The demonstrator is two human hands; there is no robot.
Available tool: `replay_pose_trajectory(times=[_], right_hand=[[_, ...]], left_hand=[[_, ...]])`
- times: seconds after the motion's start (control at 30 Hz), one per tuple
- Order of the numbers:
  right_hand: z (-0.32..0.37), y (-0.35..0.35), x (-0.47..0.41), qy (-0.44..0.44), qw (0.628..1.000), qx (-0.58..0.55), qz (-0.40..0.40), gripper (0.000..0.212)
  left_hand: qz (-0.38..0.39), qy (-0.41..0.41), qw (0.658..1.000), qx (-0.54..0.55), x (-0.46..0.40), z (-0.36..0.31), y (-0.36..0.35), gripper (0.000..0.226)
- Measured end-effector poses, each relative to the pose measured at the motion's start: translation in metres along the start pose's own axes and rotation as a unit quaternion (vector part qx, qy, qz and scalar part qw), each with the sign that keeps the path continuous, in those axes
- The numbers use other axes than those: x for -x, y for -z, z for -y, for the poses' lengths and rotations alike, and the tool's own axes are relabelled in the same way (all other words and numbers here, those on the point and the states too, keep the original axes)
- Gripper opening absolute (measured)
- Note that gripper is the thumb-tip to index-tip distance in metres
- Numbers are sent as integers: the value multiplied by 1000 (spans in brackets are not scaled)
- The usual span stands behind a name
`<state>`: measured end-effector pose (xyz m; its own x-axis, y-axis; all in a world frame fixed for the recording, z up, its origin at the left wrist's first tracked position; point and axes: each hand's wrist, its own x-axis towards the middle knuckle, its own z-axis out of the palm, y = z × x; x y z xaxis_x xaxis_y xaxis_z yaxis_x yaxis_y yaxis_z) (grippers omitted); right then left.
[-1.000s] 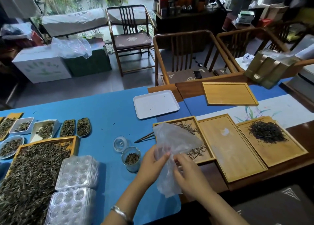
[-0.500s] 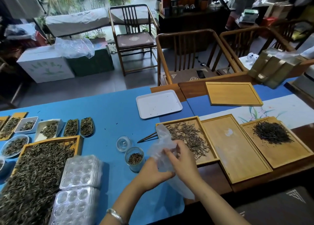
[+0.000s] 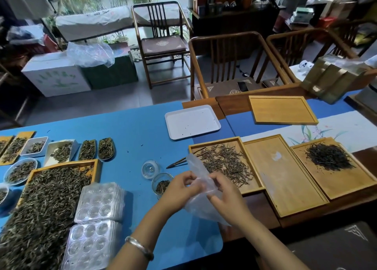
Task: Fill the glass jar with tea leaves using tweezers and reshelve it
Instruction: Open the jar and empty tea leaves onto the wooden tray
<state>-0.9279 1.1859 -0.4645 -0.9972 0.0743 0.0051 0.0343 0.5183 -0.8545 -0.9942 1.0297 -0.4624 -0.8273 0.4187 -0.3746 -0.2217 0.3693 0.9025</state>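
Note:
A small glass jar (image 3: pixel 159 183) holding some tea leaves stands open on the blue table cover, just left of my left hand (image 3: pixel 179 188). Its clear lid (image 3: pixel 150 169) lies behind it. Dark tweezers (image 3: pixel 179 162) rest on the table with their tips over the edge of a wooden tray (image 3: pixel 244 153) spread with tea leaves. Both hands pinch a clear plastic bag (image 3: pixel 201 176); my right hand (image 3: pixel 226 198) grips it from the right, and the bag hangs down between them.
A large tray of tea leaves (image 3: pixel 40 204) and clear plastic blister trays (image 3: pixel 98 216) fill the left front. Small dishes of leaves line the left. A white tray (image 3: pixel 191 121), two bare wooden trays and a tray with dark tea (image 3: pixel 328 157) lie right. Chairs stand behind.
The bag, first held up and spread wide over the tray, has been drawn down and gathered between both hands. My hands have come closer together.

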Motion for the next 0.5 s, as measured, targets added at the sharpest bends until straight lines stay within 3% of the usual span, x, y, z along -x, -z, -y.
replay_pose_trajectory(times=[0.07,0.2,0.33,0.4,0.5], right_hand=[[-1,-1,1,5,1000,20,-6,29],[-8,7,5,-51,995,-18,-78,22],[-20,24,12,-101,983,-64,-139,18],[-22,30,16,-106,985,-81,-113,26],[-21,40,20,-88,990,-108,29,58]], left_hand=[[-43,-20,998,-37,-1,2,-7,24],[-161,-29,984,-76,-2,10,-6,12],[-222,5,975,17,-1,15,8,14],[-229,0,973,8,1,16,10,18],[-219,-31,970,-100,6,13,9,19]])
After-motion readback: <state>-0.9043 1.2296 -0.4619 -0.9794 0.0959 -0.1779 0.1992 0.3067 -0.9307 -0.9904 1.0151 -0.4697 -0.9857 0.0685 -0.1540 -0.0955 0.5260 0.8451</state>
